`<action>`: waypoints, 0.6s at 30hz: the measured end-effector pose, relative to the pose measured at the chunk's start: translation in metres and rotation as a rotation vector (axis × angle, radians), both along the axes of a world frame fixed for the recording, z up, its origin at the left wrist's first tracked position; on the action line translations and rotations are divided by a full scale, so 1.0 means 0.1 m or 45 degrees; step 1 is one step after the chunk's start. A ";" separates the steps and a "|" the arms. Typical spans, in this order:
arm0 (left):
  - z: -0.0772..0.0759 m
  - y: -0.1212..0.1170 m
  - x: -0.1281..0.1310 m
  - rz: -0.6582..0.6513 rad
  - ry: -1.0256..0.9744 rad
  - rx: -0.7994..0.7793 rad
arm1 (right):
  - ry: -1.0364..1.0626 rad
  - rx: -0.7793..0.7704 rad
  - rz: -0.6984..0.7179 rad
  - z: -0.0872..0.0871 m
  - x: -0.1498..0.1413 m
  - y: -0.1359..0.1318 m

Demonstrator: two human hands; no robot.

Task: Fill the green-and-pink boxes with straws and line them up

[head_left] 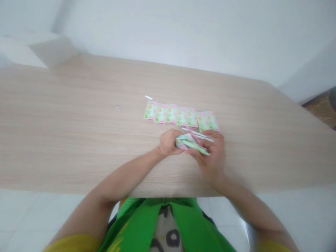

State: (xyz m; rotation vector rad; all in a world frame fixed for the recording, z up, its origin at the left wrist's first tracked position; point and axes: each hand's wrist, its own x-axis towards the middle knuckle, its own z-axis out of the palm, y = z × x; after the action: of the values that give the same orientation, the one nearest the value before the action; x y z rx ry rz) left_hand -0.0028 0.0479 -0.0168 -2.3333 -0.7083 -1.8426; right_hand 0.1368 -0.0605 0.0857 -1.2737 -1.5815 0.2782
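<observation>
My left hand [170,142] is closed around the left end of a loose bundle of thin pink, green and white cards [193,144]. At the bundle's right end, my right hand [214,157] grips it between thumb and fingers, slightly blurred. Several cards stick out at differing angles, seen mostly edge-on. Just beyond my hands lies a row of pink-and-green cards [170,114], side by side on the table and marked with a 5. The right end of that row sits close to my right fingers.
The wood-grain table [78,140] runs wide to both sides, with a white wall [183,35] behind it. A small white strip [148,97] lies above the row's left end. Farther left is a tiny scrap [118,108]. A pale box-like object [54,50] stands back left.
</observation>
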 end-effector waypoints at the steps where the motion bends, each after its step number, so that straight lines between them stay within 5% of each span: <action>1: 0.00 -0.01 0.00 -0.004 0.014 -0.007 | -0.021 0.047 0.015 0.03 0.02 -0.04; 4: 0.00 -0.02 0.01 -0.004 0.021 -0.004 | -0.147 0.187 -0.027 0.07 0.02 -0.08; 9: -0.01 -0.01 0.02 0.006 0.004 0.058 | -0.501 0.188 -0.383 0.03 -0.04 0.13; 15: 0.00 0.07 -0.05 0.040 -0.037 -0.010 | -0.297 -0.306 0.085 0.06 0.36 0.52; 18: -0.01 0.11 -0.09 0.154 -0.071 -0.051 | -0.492 -0.471 -0.069 -0.08 0.57 0.66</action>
State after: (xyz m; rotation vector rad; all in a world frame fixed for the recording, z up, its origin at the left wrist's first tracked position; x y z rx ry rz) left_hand -0.0117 0.0592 -0.0181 -2.2160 -0.8810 -1.8648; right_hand 0.1940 0.0054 0.0779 -1.7332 -1.8748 0.3144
